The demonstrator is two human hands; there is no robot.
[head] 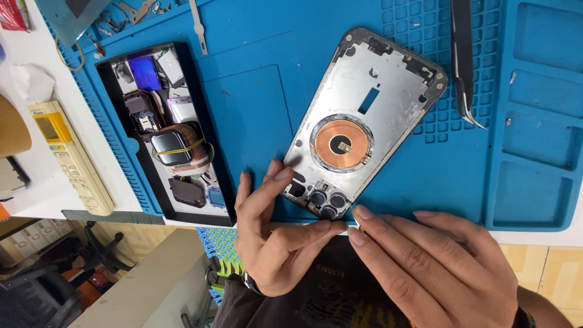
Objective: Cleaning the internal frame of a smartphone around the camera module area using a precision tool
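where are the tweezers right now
In the head view, the black tweezers lie at upper right on the blue mat, just right of the opened phone shell.

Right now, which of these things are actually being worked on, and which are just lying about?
In hand:
- phone rear housing, with copper charging coil and camera lenses
- left hand steadying it
- right hand at its camera end

Lying about:
- tweezers
- black parts tray
- remote control
- blue mat
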